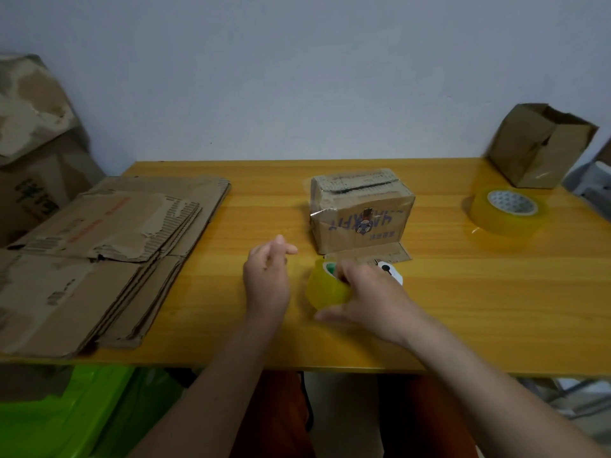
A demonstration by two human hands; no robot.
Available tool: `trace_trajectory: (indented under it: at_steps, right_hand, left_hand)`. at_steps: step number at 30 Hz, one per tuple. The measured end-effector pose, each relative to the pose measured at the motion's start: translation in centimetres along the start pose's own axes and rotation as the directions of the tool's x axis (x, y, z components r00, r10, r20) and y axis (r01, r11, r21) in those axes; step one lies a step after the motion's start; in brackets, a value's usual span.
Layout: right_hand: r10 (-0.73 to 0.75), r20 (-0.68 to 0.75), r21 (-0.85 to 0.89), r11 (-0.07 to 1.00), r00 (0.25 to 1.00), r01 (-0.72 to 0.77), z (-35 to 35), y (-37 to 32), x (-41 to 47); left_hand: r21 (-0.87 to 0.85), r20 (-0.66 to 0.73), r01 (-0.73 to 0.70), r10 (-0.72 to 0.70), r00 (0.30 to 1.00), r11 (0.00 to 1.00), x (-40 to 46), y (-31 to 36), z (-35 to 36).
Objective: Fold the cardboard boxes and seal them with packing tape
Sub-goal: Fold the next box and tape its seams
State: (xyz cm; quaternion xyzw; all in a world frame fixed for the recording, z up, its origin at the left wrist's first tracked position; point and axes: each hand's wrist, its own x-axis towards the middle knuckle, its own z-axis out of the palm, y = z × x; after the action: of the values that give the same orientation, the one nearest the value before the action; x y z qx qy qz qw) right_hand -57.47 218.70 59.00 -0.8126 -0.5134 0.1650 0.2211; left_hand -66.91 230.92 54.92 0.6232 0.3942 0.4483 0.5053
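Note:
A small cardboard box (362, 209) stands in the middle of the yellow wooden table (463, 309), wrapped in clear tape, with one flap lying flat toward me. Just in front of it my right hand (367, 294) grips a yellowish roll of packing tape (325, 287), fingers reaching into its core and thumb along its near side. My left hand (267, 276) hovers just left of the roll, fingers loosely curled, holding nothing. A small white object (391, 271) lies beside the roll, partly hidden by my right hand.
A stack of flattened cardboard boxes (105, 252) covers the table's left part. A bigger tape roll (507, 209) lies at the right, behind it an open-topped box (540, 147). Worn cartons (36, 133) stand at far left. Green bins (66, 414) sit under the table.

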Motion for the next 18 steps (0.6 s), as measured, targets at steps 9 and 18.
trace_trajectory:
  at_steps: [9,18]
  right_hand:
    - [-0.027,0.054,0.231,0.973,0.998,0.014,-1.4,2.1,0.0]
    - [0.290,-0.334,0.657,0.754,0.897,0.001,-3.7,4.3,7.0]
  left_hand:
    - [0.428,0.207,-0.299,0.230,0.951,0.853,7.0,3.0,0.2]
    - [0.609,0.673,-0.566,0.015,0.739,0.556,14.8,5.9,7.0]
